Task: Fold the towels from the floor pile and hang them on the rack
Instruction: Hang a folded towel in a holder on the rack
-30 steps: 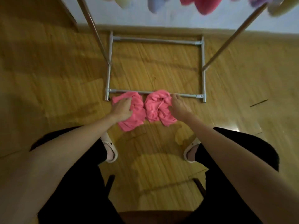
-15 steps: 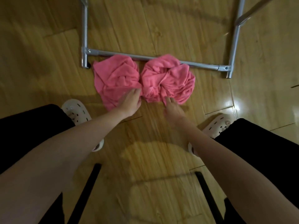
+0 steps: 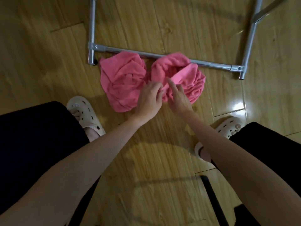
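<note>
two crumpled pink towels [image 3: 123,82] are seen on the wood floor [image 3: 48,62], against the near bar of the rack base [image 3: 211,64]. both hands have been brought together since half a second ago, when they lay apart on separate bundles. an edge of the right-hand towel [image 3: 187,79] is pinched by the left hand [image 3: 149,98] with curled fingers. the same edge is held by the right hand [image 3: 177,97], forefinger extended. pale clogs [image 3: 86,111] flank the pile.
</note>
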Demonstrator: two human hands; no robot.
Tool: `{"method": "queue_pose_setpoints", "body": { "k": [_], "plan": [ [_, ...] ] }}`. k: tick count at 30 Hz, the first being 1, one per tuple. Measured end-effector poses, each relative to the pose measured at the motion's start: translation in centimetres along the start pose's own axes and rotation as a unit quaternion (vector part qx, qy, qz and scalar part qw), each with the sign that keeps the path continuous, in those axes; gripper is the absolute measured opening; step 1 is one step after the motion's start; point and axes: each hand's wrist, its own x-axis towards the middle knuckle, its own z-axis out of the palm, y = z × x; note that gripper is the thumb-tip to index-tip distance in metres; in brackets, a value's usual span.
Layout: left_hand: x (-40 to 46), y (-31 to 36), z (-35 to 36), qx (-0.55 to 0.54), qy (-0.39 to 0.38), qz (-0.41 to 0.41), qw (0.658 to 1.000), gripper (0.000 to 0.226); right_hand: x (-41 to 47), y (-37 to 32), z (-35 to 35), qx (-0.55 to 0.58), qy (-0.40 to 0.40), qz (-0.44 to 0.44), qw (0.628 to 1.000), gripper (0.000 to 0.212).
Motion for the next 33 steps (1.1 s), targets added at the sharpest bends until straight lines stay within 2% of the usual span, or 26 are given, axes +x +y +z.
{"method": "queue_pose_setpoints", "body": {
  "k": [5, 10, 13, 15, 20, 25, 28, 30, 33],
  "plan": [
    [-2.5, 3.4, -4.4, -0.074, 0.045, -0.048, 0.995, 0.007, -2.5, -2.2, -2.7, -0.011, -0.013, 0.012, 1.0, 0.03],
    [-3.4, 7.9, -9.2, -0.134, 0.117, -0.086, 0.98, 0.01, -6.8, -3.7, -5.8, -0.03, -0.03, 0.016, 0.999, 0.03],
    [-4.3, 11.2, -12.2, -0.177, 0.11, -0.092, 0.974, 0.011, -9.6, -5.2, -8.3, -0.02, -0.012, 0.002, 1.0, 0.027],
    [-5.2, 13.5, -14.4, -0.193, 0.097, -0.074, 0.974, 0.011, -11.6, -6.6, -10.4, -0.016, 0.005, 0.001, 1.0, 0.017],
    [-7.5, 20.1, -21.3, -0.169, 0.073, 0.036, 0.982, 0.01, -16.4, -10.6, -15.9, -0.006, 0.064, -0.044, 0.997, 0.008],
    [-10.7, 25.3, -27.4, -0.09, 0.062, 0.146, 0.983, 0.011, -21.1, -14.5, -20.5, -0.011, 0.109, -0.101, 0.989, 0.011],
    [-12.7, 26.9, -30.3, -0.092, 0.087, 0.179, 0.976, 0.01, -23.8, -15.7, -22.3, -0.026, 0.114, -0.13, 0.985, 0.008],
    [-13.5, 27.7, -31.9, -0.106, 0.128, 0.171, 0.971, 0.009, -25.1, -16.2, -23.4, -0.036, 0.121, -0.14, 0.982, 0.003],
    [-14.4, 28.7, -34.2, -0.126, 0.177, 0.158, 0.963, 0.008, -26.7, -16.7, -24.7, -0.054, 0.146, -0.152, 0.976, 0.008]
  ]
}}
